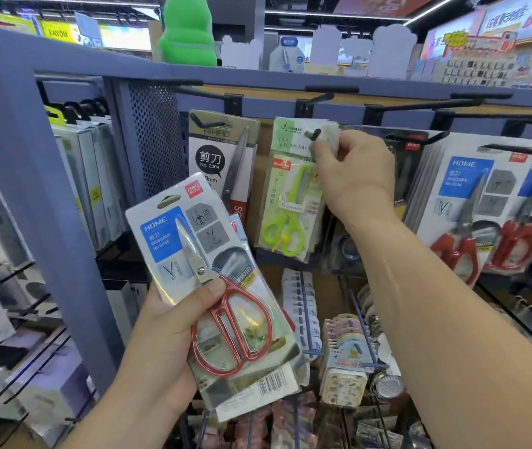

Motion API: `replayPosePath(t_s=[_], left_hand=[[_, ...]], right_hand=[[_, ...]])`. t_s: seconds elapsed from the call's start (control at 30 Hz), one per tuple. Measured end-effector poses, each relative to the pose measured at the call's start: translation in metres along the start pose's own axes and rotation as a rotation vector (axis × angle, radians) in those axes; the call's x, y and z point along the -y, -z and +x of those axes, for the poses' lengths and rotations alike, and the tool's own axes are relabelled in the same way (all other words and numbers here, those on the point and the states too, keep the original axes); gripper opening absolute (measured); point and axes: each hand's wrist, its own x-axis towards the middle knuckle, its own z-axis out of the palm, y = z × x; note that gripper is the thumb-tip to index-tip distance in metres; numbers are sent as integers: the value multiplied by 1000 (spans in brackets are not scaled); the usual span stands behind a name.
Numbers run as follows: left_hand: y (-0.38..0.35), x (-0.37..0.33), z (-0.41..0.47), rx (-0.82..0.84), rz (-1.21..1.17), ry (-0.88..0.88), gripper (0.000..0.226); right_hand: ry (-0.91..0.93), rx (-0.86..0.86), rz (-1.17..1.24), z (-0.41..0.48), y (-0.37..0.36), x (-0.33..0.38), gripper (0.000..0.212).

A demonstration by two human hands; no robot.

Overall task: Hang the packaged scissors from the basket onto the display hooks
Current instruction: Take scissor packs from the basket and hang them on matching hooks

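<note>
At the pegboard rack (157, 131), right hand (355, 179) raised to a display hook (315, 135), fingers (326, 150) pinching the card top of the green-handled scissors pack (290, 205) on it, left hand (161, 335) lower, fingers gripping the red-handled scissors pack (213, 286), similar red-handled packs (465, 222) hanging at right

Right hand (355, 179) pinched the hanging pack (290, 205) at its hook (315, 135); left hand (161, 335) held the second pack (213, 286) lower left.
</note>
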Motion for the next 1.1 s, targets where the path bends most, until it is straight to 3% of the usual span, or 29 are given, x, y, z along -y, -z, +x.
replayPosePath(t_s=[0.03,0.13,0.2,0.3,0.33,0.4,0.6,0.73,0.87,1.0,1.1], left_hand=[[2,0,-1,5,-3,9,53],[6,-3,-2,21,-20,42,54],[8,-6,-2,38,-21,52,55],[8,-8,-1,58,-31,57,55],[8,-8,0,59,-41,68,54],[7,-8,-1,65,-59,98,57],[7,5,-14,136,-111,257,52],[-1,22,-34,126,-122,319,59],[-19,36,-55,58,-101,308,53],[-42,49,-75,-35,-92,266,42],[-66,63,-96,-48,-74,228,47]], right_hand=[[23,-45,45,-12,1,-1,11],[143,-186,209,-66,4,4,27],[143,35,241,-105,5,14,40],[10,591,239,-147,3,30,88],[-15,646,245,-157,0,30,101],[-60,595,249,-170,-4,28,109],[-264,446,311,-195,4,17,97],[-435,304,321,-210,14,7,107],[-418,313,419,-218,35,-7,62],[-436,305,504,-220,61,-30,62],[-424,306,546,-222,85,-51,63]])
